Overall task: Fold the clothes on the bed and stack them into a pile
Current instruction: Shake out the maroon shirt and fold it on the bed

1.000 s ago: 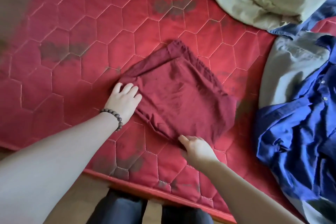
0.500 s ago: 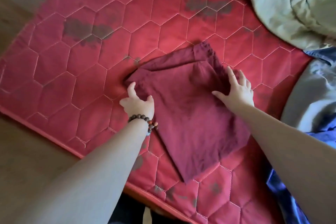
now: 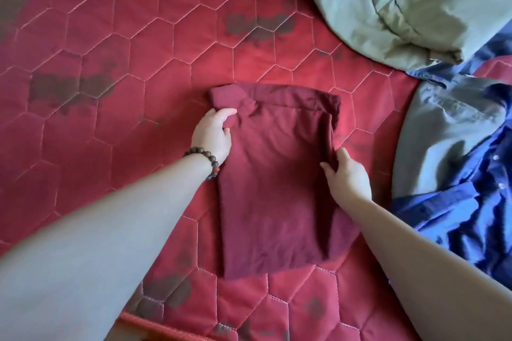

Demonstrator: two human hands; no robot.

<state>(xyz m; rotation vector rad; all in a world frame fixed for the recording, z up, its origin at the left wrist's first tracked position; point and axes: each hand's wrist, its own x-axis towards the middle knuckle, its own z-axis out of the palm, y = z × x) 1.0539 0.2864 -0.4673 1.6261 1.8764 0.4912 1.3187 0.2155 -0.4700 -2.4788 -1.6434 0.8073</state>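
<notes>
A: Which step is in hand?

B: A fold of the maroon garment (image 3: 277, 174) is judged to be under way. It lies flat as a tall rectangle in the middle of the red quilted mattress (image 3: 138, 50), with its near end close to the mattress's front edge. Its far left corner is gripped by the left hand (image 3: 213, 135), whose fingers are curled into the bunched cloth there. Its right edge is pinched about halfway along by the right hand (image 3: 346, 174), thumb on top, the other fingers tucked beside or under the hem; how far under cannot be told

A: What is called for next?

B: Probably the far end is to be brought toward the near end, so that the rectangle is halved. Both far corners would need to be lifted together and the edges matched, since the far band looks rumpled by the left hand

A: And the room for moving?

B: Bare mattress is left open to the left and beyond the garment. On the right, a blue shirt (image 3: 471, 202) and a grey garment (image 3: 448, 130) are heaped near the right forearm, and a pale green garment (image 3: 401, 8) is piled at the far right. No folded pile is seen yet, so the open left side is judged the likelier place for one to be started
</notes>
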